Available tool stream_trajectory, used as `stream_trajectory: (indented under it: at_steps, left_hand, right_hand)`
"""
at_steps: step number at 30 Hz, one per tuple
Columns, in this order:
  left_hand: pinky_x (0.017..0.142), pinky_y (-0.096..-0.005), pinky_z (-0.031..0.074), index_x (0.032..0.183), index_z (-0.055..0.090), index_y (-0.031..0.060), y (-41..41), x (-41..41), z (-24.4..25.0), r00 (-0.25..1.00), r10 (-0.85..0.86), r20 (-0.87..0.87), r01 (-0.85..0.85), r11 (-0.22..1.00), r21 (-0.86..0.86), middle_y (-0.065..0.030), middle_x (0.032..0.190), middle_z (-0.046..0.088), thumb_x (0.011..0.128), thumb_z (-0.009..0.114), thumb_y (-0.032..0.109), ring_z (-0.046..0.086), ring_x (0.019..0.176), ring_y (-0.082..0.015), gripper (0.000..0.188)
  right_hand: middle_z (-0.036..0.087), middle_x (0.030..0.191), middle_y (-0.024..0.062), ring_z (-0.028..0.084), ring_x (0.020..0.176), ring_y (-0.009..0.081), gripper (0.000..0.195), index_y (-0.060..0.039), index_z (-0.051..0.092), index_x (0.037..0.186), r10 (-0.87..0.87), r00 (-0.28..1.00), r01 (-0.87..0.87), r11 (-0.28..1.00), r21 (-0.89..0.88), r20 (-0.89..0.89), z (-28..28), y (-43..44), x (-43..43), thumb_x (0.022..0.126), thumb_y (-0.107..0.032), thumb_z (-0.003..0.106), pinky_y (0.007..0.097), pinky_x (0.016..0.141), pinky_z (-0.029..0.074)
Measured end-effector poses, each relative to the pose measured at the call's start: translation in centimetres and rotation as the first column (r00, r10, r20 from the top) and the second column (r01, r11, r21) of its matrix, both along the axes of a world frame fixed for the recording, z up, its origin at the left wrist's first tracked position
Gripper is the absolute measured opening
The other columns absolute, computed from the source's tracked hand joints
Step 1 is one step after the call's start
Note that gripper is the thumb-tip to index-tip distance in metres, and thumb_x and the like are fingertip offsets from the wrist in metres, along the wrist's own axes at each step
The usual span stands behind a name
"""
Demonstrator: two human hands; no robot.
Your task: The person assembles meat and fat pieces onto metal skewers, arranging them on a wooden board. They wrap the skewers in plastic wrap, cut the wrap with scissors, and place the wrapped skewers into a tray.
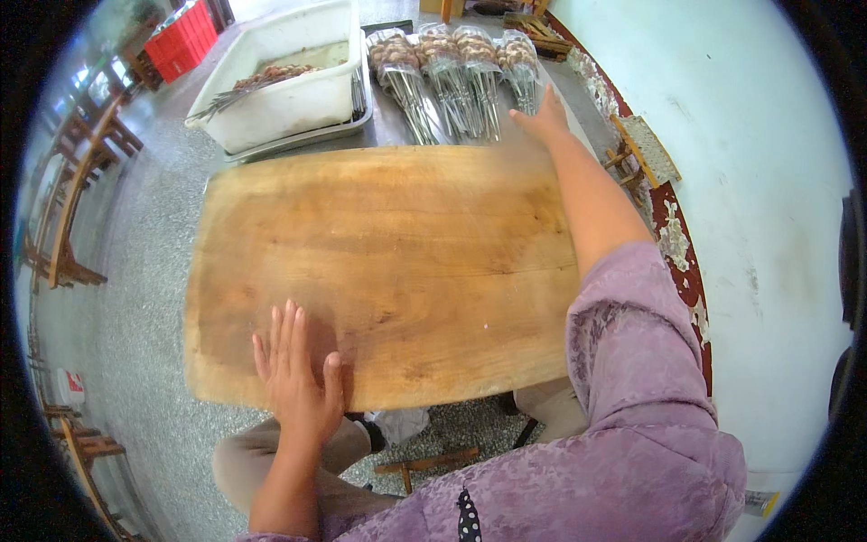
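Observation:
My left hand (pixel 298 379) is over the near left edge of a wooden board (pixel 406 237), palm down, fingers apart, holding nothing. My right arm reaches past the board's far right corner. There my right hand (pixel 545 118) is spread beside the rightmost bundle of metal skewers (pixel 523 88); whether it touches them cannot be told. More bundles of skewers (pixel 413 98) lie to the left on a metal surface, their handles towards me. Pieces of meat on their far ends are wrapped in clear plastic.
A white plastic tub (pixel 291 108) with meat pieces (pixel 274 74) and loose skewers stands at the back left in a metal tray (pixel 305 139). A wall (pixel 765 237) runs along the right. Wooden benches (pixel 68 217) and a red crate (pixel 181 42) are at the left.

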State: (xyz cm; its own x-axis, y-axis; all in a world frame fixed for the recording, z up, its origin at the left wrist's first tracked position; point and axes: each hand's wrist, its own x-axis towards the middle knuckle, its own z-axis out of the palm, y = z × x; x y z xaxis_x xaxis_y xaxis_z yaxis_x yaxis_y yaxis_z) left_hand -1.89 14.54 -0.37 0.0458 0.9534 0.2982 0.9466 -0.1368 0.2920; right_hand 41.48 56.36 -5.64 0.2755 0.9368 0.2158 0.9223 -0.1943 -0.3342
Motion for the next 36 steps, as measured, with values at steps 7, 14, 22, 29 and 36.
stream_trajectory:
  at_steps: [7, 14, 22, 29, 36]
  left_hand:
    - [0.121, -0.0562, 0.014, 0.148, 0.042, 0.0004, 0.5, 0.0, -0.4, 1.0, -0.003, -0.024, 0.003, 1.0, -0.003, -0.0201, 0.151, 0.046, 0.095, 0.059, 0.027, 0.037, 0.145, -0.0381, 0.062]
    - [0.121, -0.0559, 0.014, 0.148, 0.04, 0.0005, 0.7, -0.1, -0.2, 0.999, 0.0, -0.034, -0.001, 0.999, -0.035, -0.0205, 0.152, 0.045, 0.095, 0.059, 0.027, 0.035, 0.146, -0.0376, 0.062]
    - [0.122, -0.0548, 0.013, 0.149, 0.04, 0.0024, 0.6, 0.1, -0.1, 1.0, -0.002, -0.024, 0.0, 0.998, -0.067, -0.019, 0.154, 0.042, 0.096, 0.057, 0.026, 0.033, 0.147, -0.0366, 0.06]
    - [0.122, -0.0547, 0.014, 0.148, 0.041, 0.0023, 0.9, 0.2, 0.3, 1.0, 0.002, -0.011, -0.002, 0.998, -0.061, -0.0195, 0.154, 0.043, 0.095, 0.06, 0.023, 0.033, 0.147, -0.0369, 0.061]
    - [0.121, -0.0562, 0.014, 0.147, 0.042, 0.0012, 0.8, -0.1, -0.2, 1.0, 0.004, -0.011, -0.005, 0.998, -0.07, -0.0211, 0.153, 0.043, 0.093, 0.06, 0.025, 0.035, 0.146, -0.0383, 0.062]
  right_hand:
    - [0.023, 0.162, 0.0224, 0.026, 0.149, 0.0361, 0.081, -0.0001, 0.013, 0.158, 0.167, 0.981, -0.159, 0.984, 0.087, -0.095, -2.5, 3.2, 0.0, 0.092, -0.016, 0.058, 0.0428, 0.121, 0.027]
    - [0.021, 0.164, 0.0171, 0.044, 0.139, 0.0396, 0.079, -0.0209, 0.017, 0.16, -0.014, 0.992, 0.022, 0.998, -0.058, 0.128, 1.1, 1.1, -2.0, 0.09, 0.003, 0.044, 0.0455, 0.113, 0.04]
    - [0.018, 0.165, 0.0188, 0.03, 0.147, 0.0404, 0.067, -0.0091, 0.014, 0.16, 0.107, 0.976, -0.113, 0.993, 0.023, 0.191, -1.8, 1.9, -0.7, 0.102, -0.021, 0.047, 0.044, 0.116, 0.035]
    - [0.019, 0.164, 0.0199, 0.03, 0.147, 0.0369, 0.068, -0.0116, 0.018, 0.16, 0.184, 0.953, -0.162, 0.981, -0.109, 0.242, -0.8, 1.1, -0.1, 0.103, -0.039, 0.045, 0.0456, 0.118, 0.031]
    - [0.025, 0.163, 0.0163, 0.027, 0.149, 0.0357, 0.064, -0.0081, 0.028, 0.155, 0.122, 0.976, -0.096, 0.985, 0.146, -0.178, 3.4, 2.7, -0.9, 0.103, -0.042, 0.045, 0.0462, 0.119, 0.031]
